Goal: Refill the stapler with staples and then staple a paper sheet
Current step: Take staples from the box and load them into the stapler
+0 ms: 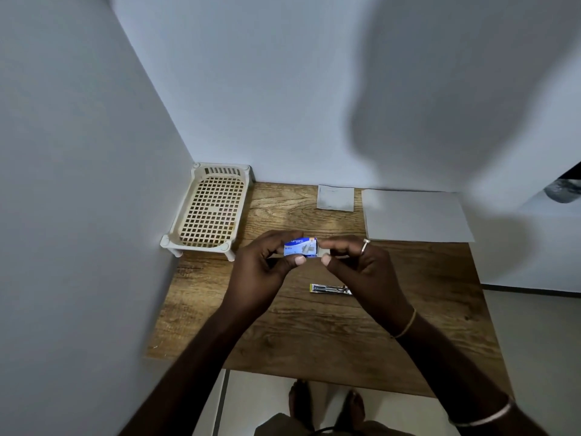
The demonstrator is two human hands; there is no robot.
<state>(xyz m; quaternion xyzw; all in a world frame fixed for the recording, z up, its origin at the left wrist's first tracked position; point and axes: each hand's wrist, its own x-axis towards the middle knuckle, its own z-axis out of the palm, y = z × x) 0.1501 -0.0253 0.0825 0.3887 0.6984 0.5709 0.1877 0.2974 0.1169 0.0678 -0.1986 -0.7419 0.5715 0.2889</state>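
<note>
Here the left hand (267,262) grips the small blue cardboard staple box (300,247) above the wooden counter (314,325) while the right hand (355,262) pinches its 3 o'clock end, best drawn out level, the opened yellow-tipped metal stapler (330,289) lying at 5 o'clock.

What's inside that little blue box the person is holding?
It can't be seen. The blue box is held between the left hand and right hand, whose fingers pinch its right end. Fingers and cardboard hide any contents.
</note>
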